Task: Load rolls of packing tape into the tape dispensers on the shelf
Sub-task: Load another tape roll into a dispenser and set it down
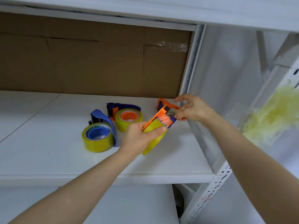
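Note:
My left hand (139, 138) grips a yellowish tape roll (155, 139) seated in an orange dispenser (159, 116), held above the white shelf (56, 152). My right hand (192, 109) pinches the clear loose tape end (172, 113) at the dispenser's blade end. On the shelf to the left lie a blue dispenser with a tape roll (97, 137) and a purple dispenser holding a roll on an orange hub (128, 118). Another orange dispenser (163, 103) lies behind the held one, partly hidden.
Brown cardboard (97, 62) backs the shelf. A white perforated metal upright (215, 183) stands at the shelf's right front corner. A yellowish fluffy mass (271, 115) hangs to the right behind plastic sheeting. A lower white surface (129, 206) lies beneath the shelf.

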A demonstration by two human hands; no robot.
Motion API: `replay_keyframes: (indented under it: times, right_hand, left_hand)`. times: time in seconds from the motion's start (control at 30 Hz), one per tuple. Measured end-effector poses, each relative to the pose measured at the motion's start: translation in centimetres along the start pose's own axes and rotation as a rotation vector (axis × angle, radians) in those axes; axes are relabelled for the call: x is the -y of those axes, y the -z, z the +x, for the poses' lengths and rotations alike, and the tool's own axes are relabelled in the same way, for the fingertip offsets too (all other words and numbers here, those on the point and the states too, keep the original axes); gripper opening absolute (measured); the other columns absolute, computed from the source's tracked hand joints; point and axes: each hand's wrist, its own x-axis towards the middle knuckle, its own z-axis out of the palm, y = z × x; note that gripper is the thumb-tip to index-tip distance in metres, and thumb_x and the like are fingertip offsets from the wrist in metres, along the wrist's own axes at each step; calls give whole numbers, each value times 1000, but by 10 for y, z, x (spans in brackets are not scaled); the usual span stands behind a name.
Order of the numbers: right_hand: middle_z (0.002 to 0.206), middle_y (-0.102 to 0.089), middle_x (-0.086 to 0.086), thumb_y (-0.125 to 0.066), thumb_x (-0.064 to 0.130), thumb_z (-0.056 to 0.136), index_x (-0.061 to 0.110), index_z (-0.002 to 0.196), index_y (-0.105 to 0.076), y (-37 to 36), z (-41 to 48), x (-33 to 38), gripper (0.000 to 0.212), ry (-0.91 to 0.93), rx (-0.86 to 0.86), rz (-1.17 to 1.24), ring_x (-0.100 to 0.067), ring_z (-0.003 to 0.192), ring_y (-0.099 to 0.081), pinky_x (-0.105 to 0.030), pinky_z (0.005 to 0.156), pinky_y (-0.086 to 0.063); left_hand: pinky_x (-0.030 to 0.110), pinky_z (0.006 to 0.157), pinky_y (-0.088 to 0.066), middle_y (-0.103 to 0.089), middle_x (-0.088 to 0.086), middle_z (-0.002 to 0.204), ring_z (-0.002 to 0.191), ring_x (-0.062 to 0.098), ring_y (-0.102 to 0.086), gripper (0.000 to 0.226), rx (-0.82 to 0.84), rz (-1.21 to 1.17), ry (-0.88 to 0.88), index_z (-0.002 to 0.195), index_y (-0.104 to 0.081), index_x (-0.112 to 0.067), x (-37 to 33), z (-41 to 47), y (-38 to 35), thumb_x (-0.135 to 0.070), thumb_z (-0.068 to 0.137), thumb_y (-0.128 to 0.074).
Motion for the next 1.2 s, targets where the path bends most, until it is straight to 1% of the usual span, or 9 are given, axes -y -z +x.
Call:
replay_keyframes:
  times: [0.1,0.17,0.4,0.53,0.7,0.83,0.97,1.1,1.2]
  right_hand:
    - [80,-66,-6,-75,24,75,17,98,-62,-3,-2,3,27,16,17,37,-12,59,-60,-20,50,-51]
    - [75,-65,-5,-75,28,76,15,80,-64,-7,0,1,17,43,-32,19,-10,54,-56,-18,47,-45]
    - [64,-59,0,-72,19,80,16,61,-59,-17,6,-7,23,43,-102,-10,-8,54,-50,-25,56,-46]
    - [65,-61,2,-70,26,81,19,67,-60,-20,8,-8,18,75,-166,-116,-15,66,-58,-37,68,-52]
    - [67,-57,8,-63,34,85,22,79,-56,-25,2,-6,16,183,-323,-179,-15,74,-57,-35,68,-49]
    - [64,-49,14,-61,36,86,27,79,-51,-27,2,-3,15,222,-381,-212,-15,75,-53,-31,65,-44]
    - [66,-50,13,-62,32,86,21,81,-53,-24,6,-7,15,225,-344,-136,-14,72,-52,-28,62,-42]
    - [73,-55,8,-63,29,86,19,82,-55,-18,6,-10,14,222,-301,-31,-8,70,-53,-22,60,-45]
    - [76,-57,4,-62,33,86,18,85,-55,-15,6,-11,16,198,-283,-64,-15,79,-57,-31,68,-49]
  left_hand:
    - [55,66,-55,-69,25,80,76,43,-65,50,3,32,-19,86,-70,-2,1,-3,0,-46,65,-79]
    - [56,67,-55,-70,23,80,76,42,-66,53,-11,20,-19,85,-71,-4,-2,-6,-1,-51,59,-77]
    - [56,60,-52,-65,29,71,68,47,-62,67,-104,-42,-21,75,-69,-1,0,-11,-7,-61,46,-72]
    - [58,61,-53,-66,26,70,68,47,-62,62,-123,-37,-47,74,-69,-3,0,-12,-9,-59,49,-74]
    - [54,61,-53,-67,28,78,72,44,-65,71,-57,-14,-75,81,-67,2,-7,-9,-5,-62,50,-70]
    - [39,56,-54,-67,32,82,71,45,-66,41,-19,-40,-27,85,-66,5,-7,-8,-4,-33,75,-75]
    - [32,56,-53,-68,31,83,67,39,-65,35,0,-83,1,86,-66,6,-7,-10,-5,-28,77,-72]
    - [25,55,-54,-71,12,74,60,13,-67,12,88,-152,45,81,-66,-7,-10,-8,1,-19,84,-66]
    - [17,49,-51,-67,-5,57,51,2,-63,13,161,-192,60,78,-62,-11,-8,-7,4,-5,88,-57]
